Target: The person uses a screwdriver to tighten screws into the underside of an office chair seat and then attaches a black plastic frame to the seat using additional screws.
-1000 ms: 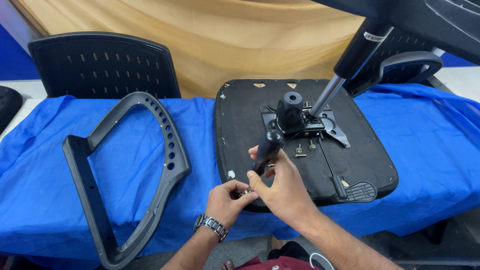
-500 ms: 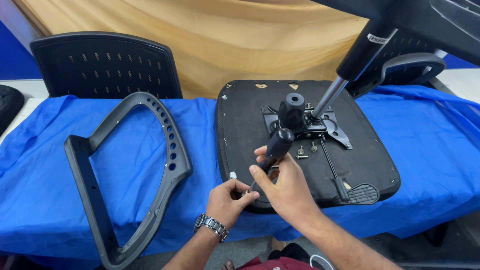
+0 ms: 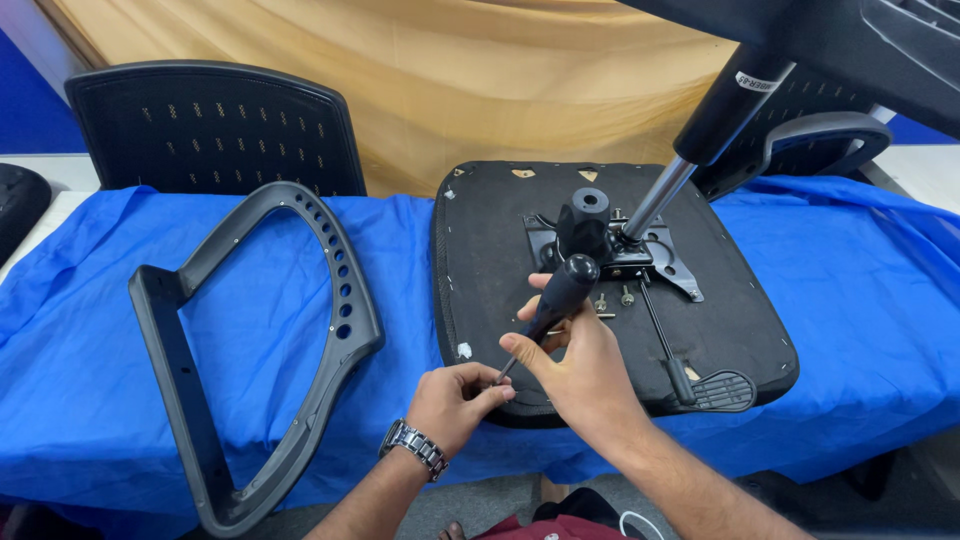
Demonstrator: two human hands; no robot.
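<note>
both hands have closed in at the seat pan's (image 3: 480, 260) near edge: right hand (image 3: 580, 365) now grips the screwdriver (image 3: 555, 305) tilted, left hand (image 3: 455, 400) pinches its tip, lining up.

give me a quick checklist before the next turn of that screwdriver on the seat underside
1. Right hand grips the black screwdriver handle: ok.
2. Left hand fingers steady the tip at the near edge of the seat base: ok.
3. Tip seated in a screw head: cannot tell, the fingers hide it.
4. Seat base lies flat, underside up, on the blue cloth: ok.
5. Loose screws lie on the seat base beside the metal plate, within reach: ok.
6. Grey armrest frame lies apart from the hands: ok.
</note>
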